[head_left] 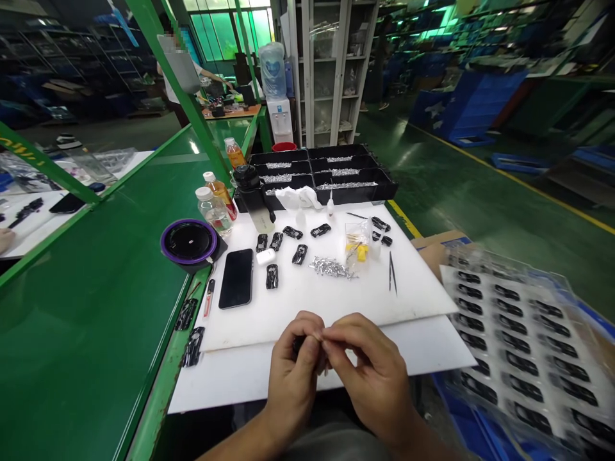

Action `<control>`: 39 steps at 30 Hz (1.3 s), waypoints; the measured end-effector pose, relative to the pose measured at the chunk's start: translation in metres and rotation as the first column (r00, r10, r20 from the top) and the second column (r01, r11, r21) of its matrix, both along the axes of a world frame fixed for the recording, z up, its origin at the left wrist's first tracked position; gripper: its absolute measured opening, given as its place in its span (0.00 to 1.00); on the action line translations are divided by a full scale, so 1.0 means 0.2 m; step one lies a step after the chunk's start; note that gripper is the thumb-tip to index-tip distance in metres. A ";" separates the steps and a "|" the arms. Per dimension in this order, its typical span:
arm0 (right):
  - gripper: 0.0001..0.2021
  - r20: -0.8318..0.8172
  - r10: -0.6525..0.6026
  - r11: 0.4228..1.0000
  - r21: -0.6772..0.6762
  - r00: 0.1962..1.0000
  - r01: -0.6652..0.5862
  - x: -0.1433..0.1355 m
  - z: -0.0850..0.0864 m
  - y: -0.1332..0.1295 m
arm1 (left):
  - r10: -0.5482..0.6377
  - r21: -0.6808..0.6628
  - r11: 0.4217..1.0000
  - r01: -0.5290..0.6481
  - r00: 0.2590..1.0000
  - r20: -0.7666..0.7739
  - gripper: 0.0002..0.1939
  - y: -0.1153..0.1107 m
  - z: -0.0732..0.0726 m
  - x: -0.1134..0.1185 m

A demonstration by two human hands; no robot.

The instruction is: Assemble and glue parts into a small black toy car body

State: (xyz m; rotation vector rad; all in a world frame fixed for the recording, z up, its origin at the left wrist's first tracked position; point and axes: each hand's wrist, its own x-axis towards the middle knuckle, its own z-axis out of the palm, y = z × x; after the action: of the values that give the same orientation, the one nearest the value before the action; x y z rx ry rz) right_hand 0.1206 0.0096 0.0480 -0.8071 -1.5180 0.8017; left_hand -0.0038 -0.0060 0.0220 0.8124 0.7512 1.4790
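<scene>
My left hand (298, 362) is closed around a small black piece (298, 344), mostly hidden by the fingers; it resembles the black toy car bodies on the table. With thumb and forefinger pinched, my right hand (369, 368) meets the left fingertips over that piece. Whatever the pinch holds is too small to make out. Beyond both hands, several glossy black toy car bodies (300, 254) lie on the white board (336, 301). A pile of small silvery parts (331, 267) sits among them, with black tweezers (392, 272) to its right.
A phone (236, 278), a white case (265, 257) and bottles (214, 211) stand left. Black divided bins (355, 186) of silvery parts line the back. At right, trays (509, 339) hold rows of black car bodies. A purple-rimmed round device (189, 243) stands on the green ledge.
</scene>
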 end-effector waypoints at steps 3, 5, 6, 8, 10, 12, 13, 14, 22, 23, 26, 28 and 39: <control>0.12 0.022 0.006 0.999 0.049 1.000 -0.007 0.00 0.01 0.02 | 0.015 0.006 1.000 -0.015 0.999 -0.028 0.07 0.00 -0.01 0.00; 0.12 0.035 0.008 0.997 0.082 0.999 -0.011 0.01 0.01 0.03 | 0.026 0.001 1.000 -0.026 0.999 -0.037 0.07 0.00 -0.01 0.00; 0.12 0.043 0.008 0.995 0.104 0.999 -0.012 0.01 0.01 0.04 | 0.029 -0.010 1.000 -0.029 0.999 -0.037 0.08 0.01 -0.01 0.00; 0.13 0.065 0.001 0.989 0.148 0.998 -0.011 0.01 0.01 0.05 | 0.031 -0.045 0.998 -0.032 0.999 -0.035 0.09 0.01 -0.01 0.00; 0.13 0.097 -0.007 0.983 0.185 0.995 -0.011 0.02 -0.01 0.06 | 0.033 -0.083 0.996 -0.036 0.999 -0.037 0.10 0.01 -0.01 0.01; 0.12 0.128 -0.012 0.980 0.198 0.992 -0.014 0.03 -0.03 0.08 | 0.031 -0.118 0.992 -0.036 0.999 -0.039 0.10 0.01 -0.02 0.01; 0.12 0.139 -0.009 0.981 0.196 0.990 -0.018 0.03 -0.04 0.08 | 0.027 -0.140 0.990 -0.032 0.999 -0.039 0.10 0.02 -0.02 0.01; 0.11 0.148 -0.002 0.982 0.189 0.989 -0.026 0.04 -0.05 0.09 | 0.020 -0.162 0.986 -0.025 0.999 -0.038 0.10 0.02 -0.03 0.01; 0.08 0.242 0.048 0.990 0.118 0.969 -0.079 0.08 -0.10 0.13 | -0.050 -0.368 0.928 0.056 0.998 0.025 0.18 0.04 -0.05 0.01; 0.08 0.251 0.051 0.989 0.119 0.967 -0.083 0.08 -0.10 0.14 | -0.052 -0.397 0.916 0.063 0.998 0.039 0.19 0.05 -0.05 0.02; 0.07 0.272 0.043 0.985 0.147 0.961 -0.086 0.08 -0.14 0.15 | -0.061 -0.435 0.896 0.085 0.996 0.070 0.21 0.05 -0.05 0.02; 0.07 0.290 0.030 0.981 0.176 0.957 -0.084 0.08 -0.17 0.15 | -0.061 -0.458 0.884 0.098 0.994 0.094 0.22 0.05 -0.06 0.02; 0.07 0.378 -0.024 0.974 0.217 0.926 -0.063 0.08 -0.32 0.16 | -0.058 -0.537 0.834 0.122 0.989 0.134 0.23 0.06 -0.11 0.04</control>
State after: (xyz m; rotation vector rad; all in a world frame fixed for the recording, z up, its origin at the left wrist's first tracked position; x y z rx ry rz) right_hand 0.1372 0.0425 -0.0159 -0.8066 -1.9249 0.4888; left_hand 0.0046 0.0061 0.0008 0.3171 0.9735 1.1255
